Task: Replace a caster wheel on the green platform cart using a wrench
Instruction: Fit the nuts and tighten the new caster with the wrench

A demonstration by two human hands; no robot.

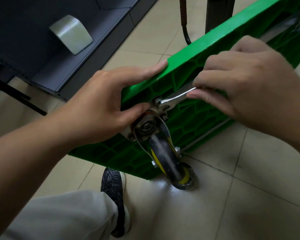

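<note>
Wrench (177, 97) on caster bolt (157, 101) beside cart edge (189, 56)

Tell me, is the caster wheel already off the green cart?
No, the caster wheel sits mounted under the green cart, and the right hand holds the wrench on one of its plate bolts.

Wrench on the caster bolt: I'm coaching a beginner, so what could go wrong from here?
The right hand only pinches the wrench with its fingertips, so it may slip off the nut. The thumb of the left hand lies right beside that nut, so a slip could hit it. The cart stands on edge, steadied by the left hand, and might tip.
</note>
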